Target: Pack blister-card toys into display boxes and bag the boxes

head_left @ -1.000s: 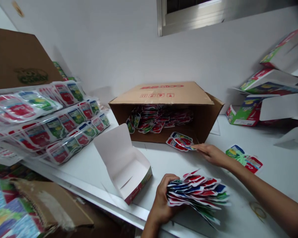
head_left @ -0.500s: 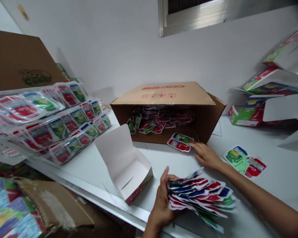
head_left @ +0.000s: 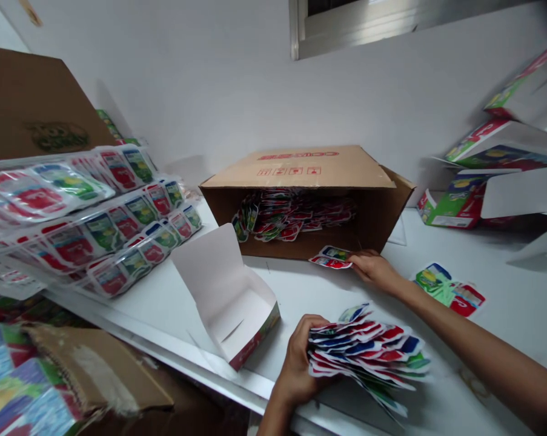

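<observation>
A thick fanned stack of printed sachets (head_left: 368, 354), red, blue and green with white edges, is gripped in my left hand (head_left: 303, 357) over the front of the table. My right hand (head_left: 373, 269) pinches the right end of a sachet pair (head_left: 331, 257), one green and one red, at the mouth of a cardboard carton (head_left: 309, 169). The carton lies on its side, its opening facing me, with many more sachets (head_left: 282, 215) heaped inside. Left of my left hand stands a small open display box (head_left: 241, 315), white inside, its lid raised.
Several sachets with pale green strips (head_left: 448, 290) lie right of my right forearm. Unfolded printed boxes (head_left: 464, 200) are stacked at the far right. Clear-wrapped sachet rows (head_left: 114, 230) fill the left side, before a brown carton (head_left: 41, 115). Below the table edge sits a torn carton (head_left: 96, 369).
My right hand has closed on the sachet pair and tilted it up slightly from the table. The left hand still holds its stack, its fingers now curled closer round it.
</observation>
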Tool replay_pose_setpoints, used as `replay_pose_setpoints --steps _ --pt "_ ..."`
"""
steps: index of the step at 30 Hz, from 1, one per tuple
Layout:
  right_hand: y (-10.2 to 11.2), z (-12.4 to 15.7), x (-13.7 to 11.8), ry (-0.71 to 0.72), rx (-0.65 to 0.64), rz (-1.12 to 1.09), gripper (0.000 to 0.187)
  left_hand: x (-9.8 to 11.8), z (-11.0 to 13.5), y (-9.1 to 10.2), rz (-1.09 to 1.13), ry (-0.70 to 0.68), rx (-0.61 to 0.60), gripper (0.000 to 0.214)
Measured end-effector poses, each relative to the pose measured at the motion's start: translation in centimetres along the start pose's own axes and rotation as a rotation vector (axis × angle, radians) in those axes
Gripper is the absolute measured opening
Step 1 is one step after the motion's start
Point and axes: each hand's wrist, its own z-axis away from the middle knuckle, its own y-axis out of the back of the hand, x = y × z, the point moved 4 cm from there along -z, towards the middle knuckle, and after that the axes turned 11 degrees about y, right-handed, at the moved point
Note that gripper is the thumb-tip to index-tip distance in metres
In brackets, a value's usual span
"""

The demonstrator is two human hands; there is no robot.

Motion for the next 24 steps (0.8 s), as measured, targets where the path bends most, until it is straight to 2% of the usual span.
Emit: replay_pose_setpoints --steps 5,8,10,12,14,15,18,20,22,24 --pt "-0.1 0.2 -0.1 -0.062 0.005 -0.111 0.027 0.1 0.0 0.0 -0.023 0.000 -0.005 0.056" --pt "0.3 0.8 -0.5 -0.113 0.079 -0.217 0.032 0.1 0.0 0.1 -0.024 0.013 -0.007 0.056" --pt "0.7 1.6 -0.6 -0.248 0.274 -0.419 0.040 0.1 0.0 0.0 -0.026 0.018 -0.006 0.058" --pt "0.5 2.4 -0.4 -0.445 0.558 -0.722 0.050 0.1 -0.2 -0.2 -0.021 0.028 0.001 0.058" --pt "-0.9 2.3 -0.7 -0.590 0.769 -0.969 0.060 0.0 -0.2 -0.4 -0.019 0.026 0.004 0.063" --pt "-1.7 1.7 -0.9 -0.626 0.819 -1.038 0.063 0.0 -0.3 -0.6 -0.026 0.016 0.005 0.069" --pt "-4.0 -1.5 -1.6 -0.678 0.842 -1.129 0.061 -0.4 -0.4 -0.9 -0.020 0.022 -0.004 0.090" --pt "-4.6 -3.4 -1.8 -0.713 0.830 -1.186 0.055 -0.7 -0.6 -0.7 0.033 0.066 0.029 0.086" --pt "-4.1 -3.9 -1.9 -0.737 0.799 -1.221 0.053 -0.8 -0.8 -0.3 0.101 0.085 0.093 0.075" --pt "-2.7 -2.3 -2.4 -0.748 0.778 -1.240 0.060 -0.8 -1.2 0.0 0.154 0.081 0.145 0.070"
